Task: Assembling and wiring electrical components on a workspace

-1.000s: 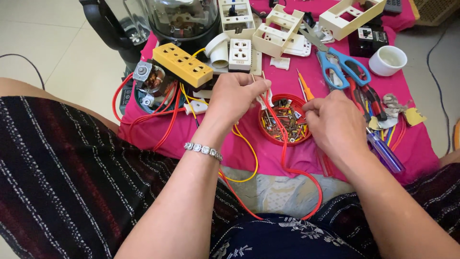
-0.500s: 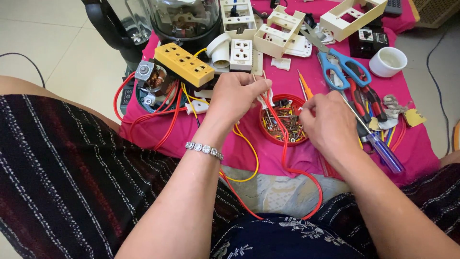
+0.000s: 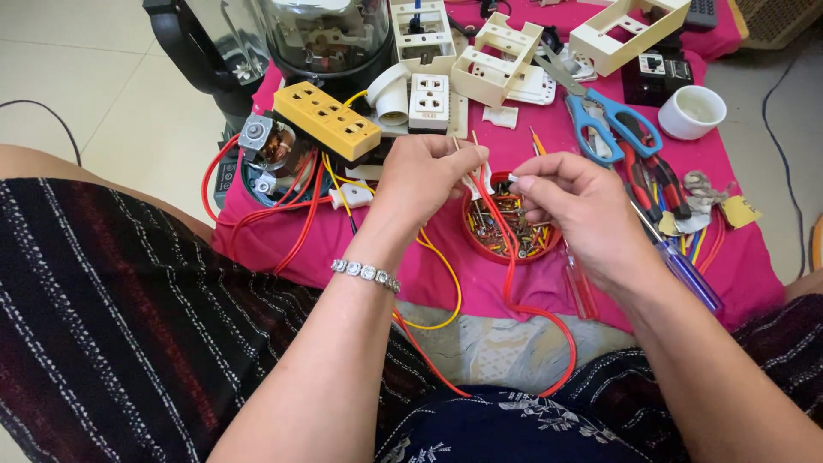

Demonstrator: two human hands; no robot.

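Compared with the frame 0.5 s earlier, the right hand is raised slightly and brought closer to the left hand; its fingertips now lie just beside the left fingertips. The left hand is held in nearly the same place.

The red wire is gripped at its upper end by the closed fingers of the left hand, together with a small white part that cannot be identified. From the grip, the wire's long axis is directed downward and slightly to the right, across the red dish of screws. Lower down, it is looped over the edge of the pink cloth and curved back toward the person's lap.

The right thumb and forefinger are pinched closed; what is held between them is too small to tell.

A silver bracelet is worn on the left wrist. A yellow socket block lies left of the hands, blue-handled scissors lie beyond the right hand, and a clear-handled screwdriver lies just right of it.
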